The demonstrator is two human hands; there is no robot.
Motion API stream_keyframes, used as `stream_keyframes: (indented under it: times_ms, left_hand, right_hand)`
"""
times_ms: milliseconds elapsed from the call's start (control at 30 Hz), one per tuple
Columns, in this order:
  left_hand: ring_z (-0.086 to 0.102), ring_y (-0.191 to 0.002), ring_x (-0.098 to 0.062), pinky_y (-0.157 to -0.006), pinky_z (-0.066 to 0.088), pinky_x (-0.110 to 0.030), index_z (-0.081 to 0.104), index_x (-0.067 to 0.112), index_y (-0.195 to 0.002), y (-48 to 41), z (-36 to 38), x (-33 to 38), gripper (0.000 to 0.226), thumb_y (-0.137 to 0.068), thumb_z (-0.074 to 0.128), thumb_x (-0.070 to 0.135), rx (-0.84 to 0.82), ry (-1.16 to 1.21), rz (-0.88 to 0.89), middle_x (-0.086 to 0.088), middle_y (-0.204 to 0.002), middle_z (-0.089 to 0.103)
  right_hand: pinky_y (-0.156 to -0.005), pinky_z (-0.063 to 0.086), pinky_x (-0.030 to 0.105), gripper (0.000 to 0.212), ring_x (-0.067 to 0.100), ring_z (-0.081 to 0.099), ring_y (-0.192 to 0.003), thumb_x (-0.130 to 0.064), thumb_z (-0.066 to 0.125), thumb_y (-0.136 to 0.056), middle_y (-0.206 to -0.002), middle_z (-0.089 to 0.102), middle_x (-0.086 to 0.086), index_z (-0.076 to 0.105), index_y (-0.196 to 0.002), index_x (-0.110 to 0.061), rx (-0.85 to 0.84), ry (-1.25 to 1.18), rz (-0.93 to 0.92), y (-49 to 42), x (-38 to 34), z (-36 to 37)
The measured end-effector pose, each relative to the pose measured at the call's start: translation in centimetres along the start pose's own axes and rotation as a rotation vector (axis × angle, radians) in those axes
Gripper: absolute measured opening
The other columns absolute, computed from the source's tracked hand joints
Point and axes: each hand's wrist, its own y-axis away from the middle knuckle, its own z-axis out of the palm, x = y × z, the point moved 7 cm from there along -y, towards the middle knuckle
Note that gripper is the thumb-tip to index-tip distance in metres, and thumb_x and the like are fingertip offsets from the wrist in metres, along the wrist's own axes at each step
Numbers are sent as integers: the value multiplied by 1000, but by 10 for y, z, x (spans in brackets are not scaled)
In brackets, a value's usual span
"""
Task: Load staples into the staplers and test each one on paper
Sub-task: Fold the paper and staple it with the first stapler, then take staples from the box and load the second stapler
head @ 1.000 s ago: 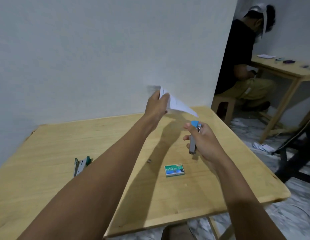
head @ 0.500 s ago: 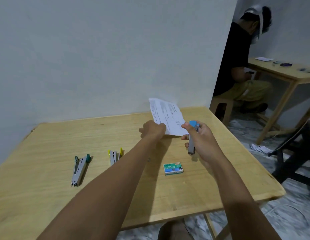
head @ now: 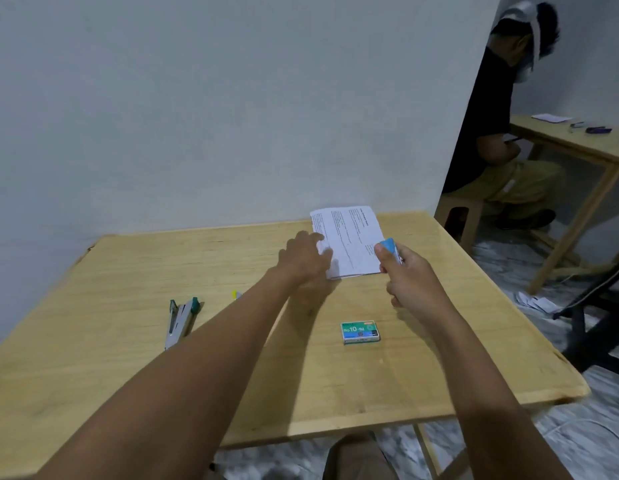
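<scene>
A printed sheet of paper (head: pixel 349 239) lies near the far edge of the wooden table (head: pixel 128 271). My left hand (head: pixel 306 258) grips the paper's left edge. My right hand (head: pixel 410 277) is closed around a blue stapler (head: pixel 389 244), whose blue end pokes out above my thumb at the paper's right edge. A green box of staples (head: pixel 360 332) lies on the table below my right hand. A green stapler (head: pixel 181 320) lies swung wide at the left. A yellow stapler (head: pixel 236 294) is mostly hidden behind my left forearm.
A grey wall runs right behind the table. At the right, another person (head: pixel 491 133) sits on a stool at a second wooden table (head: pixel 574 143) with small items on it. Papers (head: pixel 538 303) lie on the marble floor beside a dark chair frame (head: pixel 592 306).
My left hand has brought the paper down from the air until it lies on the table. My right hand with the blue stapler has moved up to the paper's right edge.
</scene>
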Motion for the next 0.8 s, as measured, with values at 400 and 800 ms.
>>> stream_keyframes:
  times_ms: [400, 800]
  left_hand:
    - [60, -106, -27, -73, 41, -31, 57, 15, -115, 108, -56, -95, 43, -88, 56, 48, 5, -258, -262, -7, -118, 62]
    - [62, -88, -29, -72, 51, -38, 51, 14, -104, 113, -46, -104, 31, -93, 49, 43, 185, -146, -102, -6, -92, 67]
  right_hand:
    - [-55, 51, 31, 34, 13, 58, -52, -36, 59, -95, -73, 66, 10, 63, -85, -4, -198, 350, 29, -7, 3, 105]
    - [-61, 38, 31, 27, 26, 58, -76, -38, 56, -92, -84, 61, 4, 54, -82, -13, -25, 1003, -180, -70, -22, 186]
